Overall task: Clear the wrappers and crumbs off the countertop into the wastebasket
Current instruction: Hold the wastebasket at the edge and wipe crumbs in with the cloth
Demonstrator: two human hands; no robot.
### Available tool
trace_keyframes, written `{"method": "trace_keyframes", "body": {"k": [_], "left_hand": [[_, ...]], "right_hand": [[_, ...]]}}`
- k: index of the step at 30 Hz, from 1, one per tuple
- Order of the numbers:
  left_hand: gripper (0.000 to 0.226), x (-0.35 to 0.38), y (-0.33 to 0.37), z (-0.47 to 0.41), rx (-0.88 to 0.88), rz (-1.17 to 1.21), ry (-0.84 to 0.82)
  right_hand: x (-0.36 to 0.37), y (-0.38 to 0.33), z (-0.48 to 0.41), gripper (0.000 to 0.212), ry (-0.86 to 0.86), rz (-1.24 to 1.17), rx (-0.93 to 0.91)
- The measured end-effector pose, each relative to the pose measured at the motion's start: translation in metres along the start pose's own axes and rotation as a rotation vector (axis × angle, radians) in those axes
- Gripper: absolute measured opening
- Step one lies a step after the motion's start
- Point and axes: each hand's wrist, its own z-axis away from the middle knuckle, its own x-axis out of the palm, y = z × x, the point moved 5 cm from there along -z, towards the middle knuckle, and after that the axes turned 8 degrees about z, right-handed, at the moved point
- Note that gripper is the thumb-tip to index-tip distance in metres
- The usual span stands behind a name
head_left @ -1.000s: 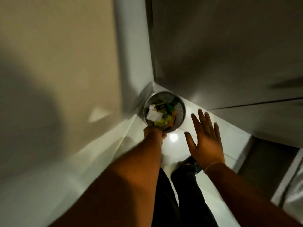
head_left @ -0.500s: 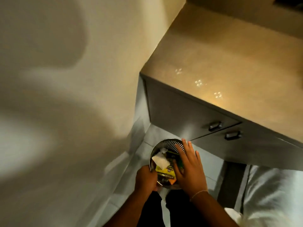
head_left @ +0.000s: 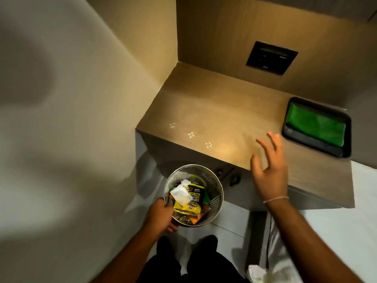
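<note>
The left hand [head_left: 161,214] was clamped on the rim of the round metal mesh wastebasket [head_left: 214,186], mouth up, axis vertical, wrappers inside; the right hand [head_left: 269,170] hovered spread and empty over the bare wooden worktop [head_left: 214,111] at two o'clock. Likely sweeping crumbs next, basket under the edge

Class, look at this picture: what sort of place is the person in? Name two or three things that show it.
Probably a hotel or guest room, though that is a guess. A built-in wooden countertop fills a corner, a black tray with a folded green cloth sits on it, and a small mesh wastebasket holds snack wrappers.
</note>
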Motion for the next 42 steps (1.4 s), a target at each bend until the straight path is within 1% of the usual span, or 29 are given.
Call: {"method": "trace_keyframes", "body": {"k": [2, 4, 5, 7, 9, 10, 11, 14, 16, 18, 21, 23, 24, 25, 27, 28, 30, 31, 32, 34, 36, 37, 39, 42], "left_hand": [[0.036, -0.001, 0.009, 0.000, -0.011, 0.023, 0.012], [0.038, -0.002, 0.014, -0.002, -0.031, 0.031, 0.019], [0.038, -0.002, 0.015, -0.003, -0.042, 0.037, 0.023], [0.039, -0.003, 0.017, -0.005, -0.059, 0.031, 0.029], [0.040, -0.004, 0.020, -0.003, -0.055, 0.033, 0.047], [0.039, -0.006, 0.022, 0.000, -0.042, 0.032, 0.066], [0.039, -0.007, 0.025, 0.004, -0.031, 0.029, 0.088], [0.034, -0.007, 0.027, 0.014, -0.030, 0.018, 0.136], [0.031, -0.006, 0.026, 0.015, -0.036, 0.046, 0.155], [0.032, -0.003, 0.024, 0.013, -0.048, 0.069, 0.149], [0.041, -0.009, 0.018, 0.012, -0.072, 0.111, 0.157], [0.045, -0.015, 0.015, 0.011, -0.071, 0.151, 0.162], [0.045, -0.016, 0.014, 0.006, -0.077, 0.170, 0.156], [0.046, -0.015, 0.012, 0.002, -0.085, 0.182, 0.148], [0.047, -0.014, 0.011, -0.004, -0.086, 0.194, 0.133], [0.048, -0.014, 0.011, -0.005, -0.081, 0.204, 0.136], [0.044, -0.016, 0.014, -0.007, -0.087, 0.220, 0.169], [0.043, -0.017, 0.015, -0.008, -0.093, 0.211, 0.187], [0.043, -0.017, 0.015, -0.009, -0.091, 0.199, 0.196], [0.047, -0.016, 0.013, -0.014, -0.088, 0.174, 0.196], [0.047, -0.017, 0.012, -0.015, -0.088, 0.166, 0.197], [0.045, -0.018, 0.013, -0.014, -0.086, 0.164, 0.206], [0.042, -0.020, 0.018, -0.012, -0.078, 0.166, 0.222], [0.038, -0.024, 0.023, -0.008, -0.074, 0.161, 0.240]], "right_hand": [[-0.010, 0.043, -0.041, 0.043, 0.033, 0.057, 0.048], [-0.013, 0.095, -0.085, 0.051, -0.006, 0.155, 0.119], [-0.011, 0.123, -0.105, 0.054, -0.061, 0.205, 0.178], [-0.004, 0.171, -0.139, 0.059, -0.224, 0.289, 0.257], [0.003, 0.203, -0.159, 0.062, -0.403, 0.321, 0.263], [0.005, 0.214, -0.167, 0.060, -0.462, 0.326, 0.244], [0.006, 0.220, -0.174, 0.060, -0.485, 0.330, 0.210], [0.003, 0.227, -0.194, 0.065, -0.491, 0.373, 0.128], [0.002, 0.233, -0.198, 0.070, -0.474, 0.410, 0.113], [-0.004, 0.247, -0.199, 0.068, -0.400, 0.428, 0.146], [-0.004, 0.265, -0.200, 0.054, -0.305, 0.461, 0.110], [-0.002, 0.269, -0.202, 0.059, -0.221, 0.463, 0.077], [-0.005, 0.263, -0.206, 0.059, -0.178, 0.450, 0.086], [-0.011, 0.252, -0.211, 0.055, -0.121, 0.439, 0.113], [-0.021, 0.222, -0.218, 0.043, 0.009, 0.388, 0.213], [-0.025, 0.205, -0.218, 0.038, 0.067, 0.348, 0.222], [-0.026, 0.161, -0.213, 0.029, 0.152, 0.262, 0.115], [-0.021, 0.136, -0.207, 0.026, 0.148, 0.232, 0.028], [-0.012, 0.112, -0.199, 0.023, 0.094, 0.218, -0.049], [0.024, 0.075, -0.173, 0.021, -0.130, 0.231, -0.171], [0.070, 0.051, -0.142, 0.023, -0.354, 0.270, -0.286], [0.090, 0.043, -0.128, 0.026, -0.419, 0.281, -0.330], [0.116, 0.034, -0.107, 0.030, -0.449, 0.257, -0.339], [0.126, 0.033, -0.093, 0.033, -0.387, 0.129, -0.217]]}}
